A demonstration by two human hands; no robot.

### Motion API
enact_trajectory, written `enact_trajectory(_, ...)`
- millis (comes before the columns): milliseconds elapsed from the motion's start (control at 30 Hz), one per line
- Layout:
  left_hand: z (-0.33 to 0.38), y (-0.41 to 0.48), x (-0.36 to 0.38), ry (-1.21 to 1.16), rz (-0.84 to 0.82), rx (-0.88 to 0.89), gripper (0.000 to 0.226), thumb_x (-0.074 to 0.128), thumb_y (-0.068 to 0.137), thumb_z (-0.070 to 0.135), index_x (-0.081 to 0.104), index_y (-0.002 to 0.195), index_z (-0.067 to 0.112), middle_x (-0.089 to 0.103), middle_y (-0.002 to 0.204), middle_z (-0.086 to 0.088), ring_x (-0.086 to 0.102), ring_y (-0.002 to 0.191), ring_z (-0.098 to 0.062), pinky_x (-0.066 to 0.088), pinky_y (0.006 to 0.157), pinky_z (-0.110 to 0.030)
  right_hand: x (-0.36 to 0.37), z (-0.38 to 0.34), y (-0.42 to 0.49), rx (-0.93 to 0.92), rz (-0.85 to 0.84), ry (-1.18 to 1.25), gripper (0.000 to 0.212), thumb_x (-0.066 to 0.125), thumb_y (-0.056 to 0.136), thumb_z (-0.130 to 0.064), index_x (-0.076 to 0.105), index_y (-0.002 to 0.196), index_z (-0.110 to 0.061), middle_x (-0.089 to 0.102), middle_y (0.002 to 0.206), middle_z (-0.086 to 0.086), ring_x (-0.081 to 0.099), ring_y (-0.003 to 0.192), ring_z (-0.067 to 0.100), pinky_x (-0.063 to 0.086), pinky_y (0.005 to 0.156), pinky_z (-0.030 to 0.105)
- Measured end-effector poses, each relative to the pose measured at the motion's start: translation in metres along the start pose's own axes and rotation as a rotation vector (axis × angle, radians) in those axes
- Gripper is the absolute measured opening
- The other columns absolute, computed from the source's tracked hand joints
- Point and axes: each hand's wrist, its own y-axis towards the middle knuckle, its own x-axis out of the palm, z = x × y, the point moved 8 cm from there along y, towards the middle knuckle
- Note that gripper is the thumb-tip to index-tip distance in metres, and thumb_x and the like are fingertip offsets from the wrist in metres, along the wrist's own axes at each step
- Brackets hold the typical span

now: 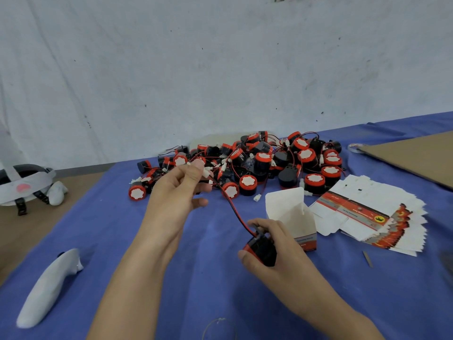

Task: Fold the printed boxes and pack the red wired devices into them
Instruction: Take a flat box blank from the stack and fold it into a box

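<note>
My right hand (272, 244) grips a red and black wired device (261, 249) just above the blue cloth. Its red and black wire (232, 209) runs up and left to my left hand (179, 190), which pinches the wire's far end near the white plug. An opened printed box (291, 214) stands upright directly right of my right hand, its white flaps up. A fanned stack of flat printed boxes (375, 212) lies further right. A pile of several red wired devices (257, 163) sits behind both hands.
The blue cloth (196, 278) covers the table. A white controller (49, 288) lies at the front left and a headset (24, 182) at the far left. A cardboard sheet (416, 155) and a tape roll (355, 146) sit at the back right.
</note>
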Motion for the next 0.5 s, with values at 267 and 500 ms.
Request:
enact_trajectory(267, -0.002, 0.001, 0.004, -0.02, -0.013, 0.016, 0.024, 0.062, 0.095, 0.033, 0.067, 0.094, 0.01, 0.064, 0.089, -0.002, 0.057, 0.069, -0.006, 0.053, 0.061, -0.022, 0.0, 0.0, -0.002, 0.01, -0.01, 0.0, 0.042, 0.066, 0.085, -0.055, 0.042, 0.119, -0.058, 0.039, 0.122, -0.039, 0.041, 0.117, -0.014, 0.039, 0.085, -0.001)
enact_trajectory(500, -0.005, 0.002, -0.003, -0.104, 0.079, 0.014, 0.021, 0.065, 0.094, 0.035, 0.068, 0.086, 0.016, 0.062, 0.081, 0.004, 0.055, 0.063, -0.007, 0.05, 0.055, -0.021, 0.001, -0.015, -0.006, -0.015, -0.059, 0.134, 0.041, 0.066, 0.078, -0.055, 0.047, 0.114, -0.057, 0.053, 0.112, -0.028, 0.054, 0.107, -0.004, 0.043, 0.085, 0.007)
